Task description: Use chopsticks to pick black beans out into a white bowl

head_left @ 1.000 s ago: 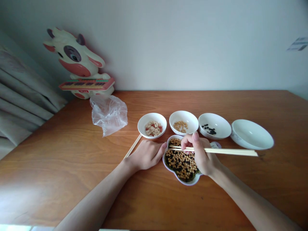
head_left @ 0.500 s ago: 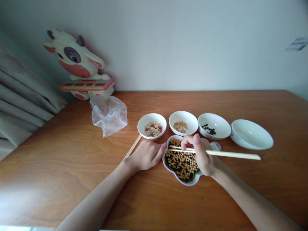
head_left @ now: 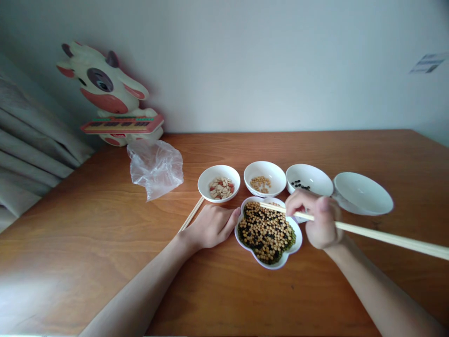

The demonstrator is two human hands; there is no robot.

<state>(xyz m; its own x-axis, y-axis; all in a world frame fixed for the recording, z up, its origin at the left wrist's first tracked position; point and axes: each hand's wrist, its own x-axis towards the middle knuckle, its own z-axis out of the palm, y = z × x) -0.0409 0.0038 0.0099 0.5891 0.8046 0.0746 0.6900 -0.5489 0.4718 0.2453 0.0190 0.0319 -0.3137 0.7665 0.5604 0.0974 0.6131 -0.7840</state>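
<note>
The dish (head_left: 299, 234), shaped like a flower, sits on the wooden surface (head_left: 105, 224) between the person's 2 hands. Yellow beans (head_left: 271, 238) and black ones fill it, with green beans (head_left: 293, 241) along its right edge.

The right hand (head_left: 317, 217) is at the right rear of the dish, closed around chopsticks (head_left: 386, 238). Their tips reach over the rear of the dish, just at the beans; whether they pinch a bean is too small to tell. Their thick ends point away to the right of the dish.

The left hand (head_left: 214, 225) rests on the surface just left of the dish, back up, with the thumb at the dish's left rim. Its other fingers are mostly hidden, so I cannot tell whether it is open or closed. Left of the dish, a 2nd pair of chopsticks (head_left: 191, 214) lies on the surface, partly behind this hand.

Behind the dish stand 4 white bowls in a row. The nut bowl (head_left: 205, 180) is to its left rear and the yellow-bean bowl (head_left: 277, 177) directly behind. To its right rear are the black-bean bowl (head_left: 317, 175) and, farther right, the 4th bowl (head_left: 365, 194).

Well to the left rear of the dish lies a clear plastic bag (head_left: 157, 164), with a cow toy (head_left: 108, 100) holding a keyboard beyond it.
</note>
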